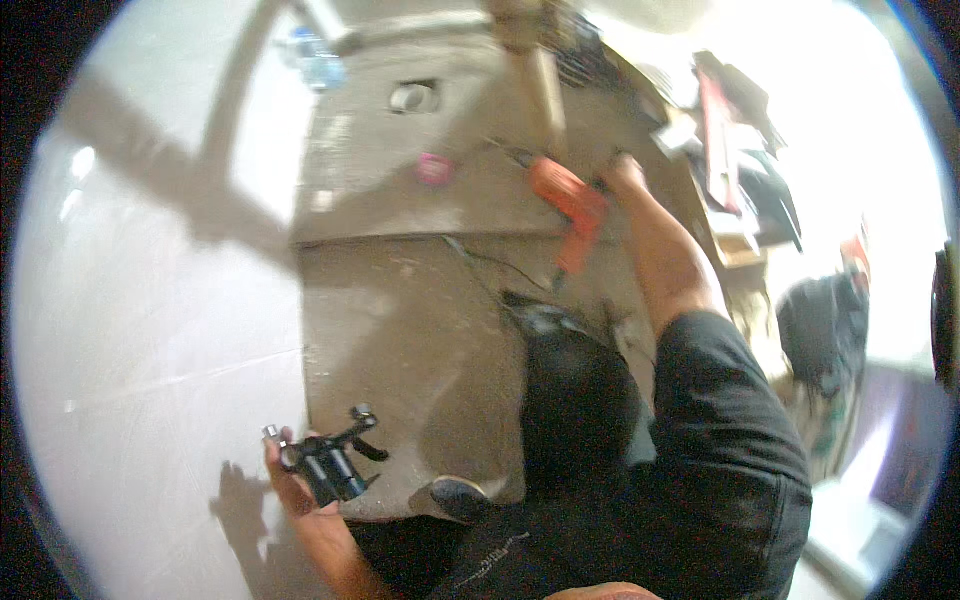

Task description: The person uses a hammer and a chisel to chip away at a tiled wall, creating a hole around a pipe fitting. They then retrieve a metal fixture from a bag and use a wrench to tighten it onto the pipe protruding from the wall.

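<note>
My left hand (301,490) is closed round a black metal fitting (333,458) at the lower left, held near the pale wall. The fitting has thick tubular parts, bright metal ends and a side arm. My right arm stretches forward, and my right hand (626,174) is just right of the rear of an orange power drill (570,205). Blur hides the fingers, so I cannot tell whether they touch the drill or grip anything. The drill lies on the brown floor covering (400,330), its bit pointing to the far left.
A clear plastic bottle (316,62) stands by the wall (160,300). A pale ring-shaped thing (414,97) and a small pink object (433,169) lie beyond the drill. A wooden post (541,90) rises at the back. Cluttered boxes (735,170) line the right side.
</note>
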A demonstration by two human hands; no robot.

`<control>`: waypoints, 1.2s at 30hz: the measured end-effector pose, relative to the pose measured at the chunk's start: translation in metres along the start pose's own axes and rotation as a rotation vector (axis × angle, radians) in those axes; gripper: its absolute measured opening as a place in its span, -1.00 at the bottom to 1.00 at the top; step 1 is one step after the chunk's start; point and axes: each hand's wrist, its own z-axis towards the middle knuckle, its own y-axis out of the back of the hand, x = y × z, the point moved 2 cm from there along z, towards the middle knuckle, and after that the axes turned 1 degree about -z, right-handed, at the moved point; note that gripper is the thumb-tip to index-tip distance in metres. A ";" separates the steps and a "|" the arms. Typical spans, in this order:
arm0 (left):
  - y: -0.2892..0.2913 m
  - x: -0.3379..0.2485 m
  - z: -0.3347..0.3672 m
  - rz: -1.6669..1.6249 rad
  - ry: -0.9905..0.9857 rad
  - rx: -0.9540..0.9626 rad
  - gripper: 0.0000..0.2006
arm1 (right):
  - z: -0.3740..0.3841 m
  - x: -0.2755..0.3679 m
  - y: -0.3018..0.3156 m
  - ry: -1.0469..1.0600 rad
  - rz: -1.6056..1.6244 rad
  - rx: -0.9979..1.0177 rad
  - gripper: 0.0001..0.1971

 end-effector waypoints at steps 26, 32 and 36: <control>-0.039 -0.029 -0.045 -0.427 0.468 0.218 -0.62 | -0.347 0.147 0.264 0.709 0.146 -0.181 -0.70; -0.045 -0.144 -0.091 -0.403 0.544 0.093 -0.65 | -0.425 0.203 0.357 0.744 0.060 0.009 -0.72; -0.051 -0.237 -0.131 -0.306 0.498 -0.030 -0.70 | -0.458 0.235 0.426 0.771 0.031 0.195 -0.73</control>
